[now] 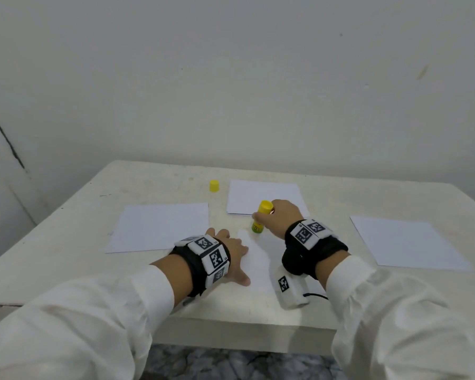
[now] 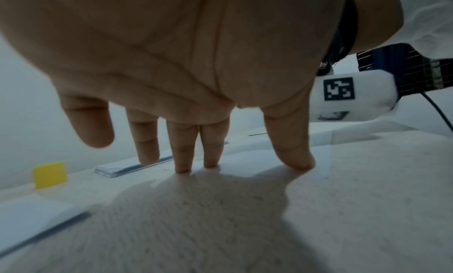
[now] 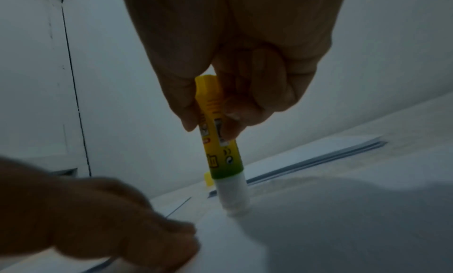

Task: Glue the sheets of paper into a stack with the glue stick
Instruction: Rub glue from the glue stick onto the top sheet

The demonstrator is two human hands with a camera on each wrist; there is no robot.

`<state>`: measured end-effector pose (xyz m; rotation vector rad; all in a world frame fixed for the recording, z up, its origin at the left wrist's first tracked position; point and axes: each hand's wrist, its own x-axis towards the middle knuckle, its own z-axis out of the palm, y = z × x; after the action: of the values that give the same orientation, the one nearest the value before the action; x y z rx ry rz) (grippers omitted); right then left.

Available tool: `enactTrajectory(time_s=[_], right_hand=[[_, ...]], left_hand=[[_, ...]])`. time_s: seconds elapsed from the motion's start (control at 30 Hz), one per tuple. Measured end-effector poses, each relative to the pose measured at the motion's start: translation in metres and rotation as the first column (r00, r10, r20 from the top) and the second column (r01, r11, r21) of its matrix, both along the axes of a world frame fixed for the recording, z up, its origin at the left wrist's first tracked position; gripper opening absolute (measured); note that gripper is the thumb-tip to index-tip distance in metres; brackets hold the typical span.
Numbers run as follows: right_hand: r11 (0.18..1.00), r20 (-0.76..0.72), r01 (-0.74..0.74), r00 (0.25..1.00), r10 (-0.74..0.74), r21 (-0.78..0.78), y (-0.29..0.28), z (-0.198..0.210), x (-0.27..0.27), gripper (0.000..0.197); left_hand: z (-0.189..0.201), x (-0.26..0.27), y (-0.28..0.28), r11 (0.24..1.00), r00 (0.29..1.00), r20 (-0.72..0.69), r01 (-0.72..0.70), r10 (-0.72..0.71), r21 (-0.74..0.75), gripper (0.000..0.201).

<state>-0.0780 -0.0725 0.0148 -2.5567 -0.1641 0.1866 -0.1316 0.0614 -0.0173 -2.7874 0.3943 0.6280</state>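
On the left of the table (image 1: pixel 66 223) lies one loose sheet (image 1: pixel 159 229), flat and thin. It will be very light and soft, and it bends at once when we lift it, so we think it is best to take it by a corner or an edge and to slide it a little first.

Next comes our left hand (image 1: pixel 231 256), with straight, spread fingers (image 2: pixel 182 160) pressing down on the near sheet (image 1: pixel 255 270) in front of us. It grips nothing; it only pins the paper. This is needed, we judge, because a single sheet slips easily on a smooth top when the glue drags over it.

Behind, the yellow cap (image 1: pixel 214 185) stands alone on the table, apart from the papers.

Then our right hand (image 1: pixel 280 215) is curled around the upper part of the glue stick (image 1: pixel 261 216), thumb on one side and fingers on the other. The stick is almost upright and its white tip touches the far part of the near sheet, as the right wrist view shows. The tube is stiff, light and smooth, so a firm hold on the middle gives good control. The glue end is soft and may smear or tear the paper if we push hard.

Just behind the stick is a thin pile of sheets (image 1: pixel 263 196), and far to the right another single sheet (image 1: pixel 406 245).
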Motion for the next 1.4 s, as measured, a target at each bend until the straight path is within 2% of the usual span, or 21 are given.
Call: enactTrajectory(time_s=[0.23,0.37,0.5,0.57,0.8,0.9,1.0,1.1,1.17,1.27,1.33,1.4], right_hand=[[0.992,0.032,-0.088,0.995,0.091,-0.094,0.027,0.0,0.003,0.033],[0.988,0.029,-0.062,0.997,0.067,-0.14,0.022,-0.003,0.009,0.028],[0.981,0.023,0.017,1.0,-0.013,-0.192,-0.012,-0.003,0.015,0.029],[0.975,0.017,0.079,0.997,-0.077,-0.209,-0.035,-0.003,0.017,0.035],[0.936,0.025,0.24,0.97,-0.242,-0.259,-0.093,-0.001,0.018,0.038],[0.927,0.026,0.264,0.963,-0.267,-0.265,-0.1,0.001,0.017,0.04],[0.919,0.025,0.303,0.951,-0.307,-0.252,-0.099,0.0,0.016,0.037],[0.922,0.043,0.344,0.939,-0.342,-0.178,-0.093,-0.001,0.014,0.031],[0.948,0.058,0.309,0.95,-0.305,-0.073,-0.083,0.001,0.009,0.027],[0.995,0.043,0.094,0.995,-0.095,0.023,-0.053,0.004,-0.003,0.023],[0.999,0.021,-0.054,0.998,0.054,0.003,-0.028,0.005,-0.01,0.026],[0.989,0.007,-0.138,0.99,0.138,-0.058,-0.007,0.002,-0.014,0.027]], left_hand=[[-0.002,0.002,0.002,1.0,1.0,0.022,0.01,-0.01,0.002,0.08],[-0.003,0.006,0.003,1.0,1.0,0.014,0.015,-0.016,0.026,0.071],[-0.002,0.01,0.006,1.0,1.0,0.024,-0.003,0.003,-0.024,0.074],[-0.002,0.011,0.008,0.999,0.999,0.031,0.007,-0.006,-0.037,0.078],[-0.001,0.018,0.009,0.999,0.998,0.028,0.052,-0.052,0.006,0.085],[-0.002,0.02,0.01,1.0,1.0,-0.011,0.013,-0.013,-0.019,0.089],[0.001,0.018,0.011,0.989,0.991,-0.06,-0.121,0.116,-0.09,0.091],[0.004,0.015,0.013,0.977,0.983,-0.085,-0.173,0.163,-0.123,0.091],[0.005,0.015,0.014,0.976,0.983,-0.083,-0.174,0.164,-0.134,0.102],[0.002,0.018,0.018,0.969,0.973,-0.124,-0.21,0.194,-0.131,0.123],[0.001,0.02,0.019,0.967,0.967,-0.146,-0.224,0.206,-0.118,0.134],[-0.001,0.021,0.019,0.969,0.968,-0.147,-0.219,0.202,-0.111,0.14]])
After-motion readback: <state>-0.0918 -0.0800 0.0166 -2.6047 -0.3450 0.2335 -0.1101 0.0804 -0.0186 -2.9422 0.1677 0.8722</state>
